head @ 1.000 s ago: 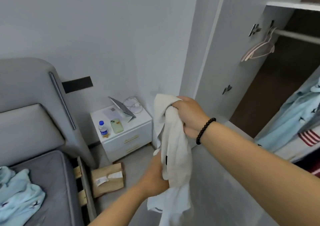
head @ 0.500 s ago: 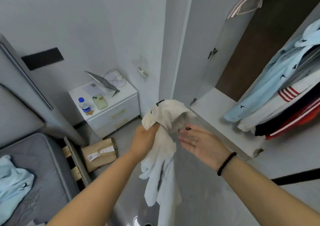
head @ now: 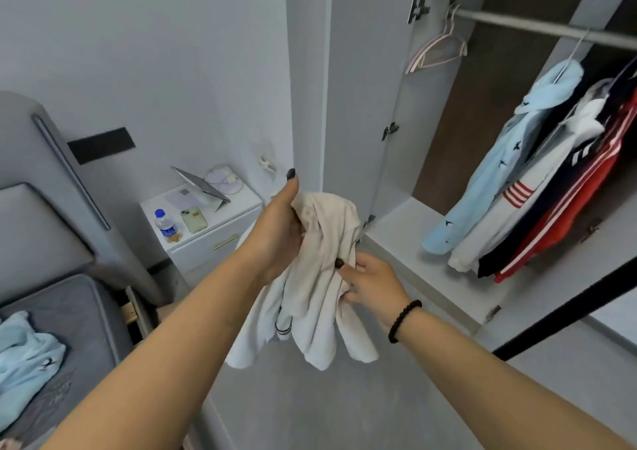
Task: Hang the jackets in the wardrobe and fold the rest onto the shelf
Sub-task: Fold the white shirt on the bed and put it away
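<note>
Black bead bracelet (head: 404, 320), dark nail polish

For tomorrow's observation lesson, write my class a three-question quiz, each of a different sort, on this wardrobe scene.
1. True or false: the pink hanger on the rail carries a jacket.
2. Which hand grips the top of the cream garment? A) left hand B) right hand
3. Fill in: a light blue garment lies on the ____.

Key: 1 false; 2 A; 3 bed.
</note>
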Available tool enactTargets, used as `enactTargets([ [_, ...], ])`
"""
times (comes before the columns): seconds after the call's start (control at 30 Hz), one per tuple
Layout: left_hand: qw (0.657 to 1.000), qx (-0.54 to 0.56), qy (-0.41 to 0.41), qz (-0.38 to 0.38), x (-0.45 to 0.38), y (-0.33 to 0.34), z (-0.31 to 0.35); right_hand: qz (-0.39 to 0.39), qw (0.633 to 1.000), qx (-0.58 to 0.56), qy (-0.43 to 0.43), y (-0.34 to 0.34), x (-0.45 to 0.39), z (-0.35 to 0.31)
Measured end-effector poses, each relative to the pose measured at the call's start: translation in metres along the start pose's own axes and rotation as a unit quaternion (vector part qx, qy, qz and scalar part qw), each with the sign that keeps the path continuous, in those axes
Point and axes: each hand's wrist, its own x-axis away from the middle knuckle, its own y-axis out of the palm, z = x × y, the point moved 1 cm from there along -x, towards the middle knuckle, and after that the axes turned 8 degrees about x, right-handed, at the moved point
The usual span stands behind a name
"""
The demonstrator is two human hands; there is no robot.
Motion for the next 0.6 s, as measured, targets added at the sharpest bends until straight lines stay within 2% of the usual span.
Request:
enactTargets([
  [0.1, 0.988, -0.151, 0.035, 0.007, 0.029, -0.002, -0.022, -0.032, 0.997, -0.064, -0.019, -0.018, 0.014, -0.022],
  [0.2, 0.97, -0.227, 0.036, 0.082, 0.06, -0.006, -0.05, -0.045, 0.991, -0.118, -0.038, -0.03, 0.028, -0.037],
  [0.33, 0.977, -0.213, -0.006, -0.02, 0.095, -0.004, -0.084, -0.065, 0.979, -0.189, -0.031, -0.04, 0.052, -0.036],
  [0.37, 0.98, -0.198, -0.021, -0.017, 0.1, -0.003, -0.09, -0.058, 0.979, -0.193, -0.027, -0.043, 0.056, -0.034],
  [0.5, 0.98, -0.186, -0.013, 0.072, 0.105, 0.011, -0.088, 0.023, 0.993, -0.112, -0.003, -0.063, 0.06, -0.024],
  [0.6, 0.986, -0.149, -0.01, 0.077, 0.102, 0.027, -0.069, 0.09, 0.996, 0.004, -0.024, -0.076, 0.061, -0.026],
])
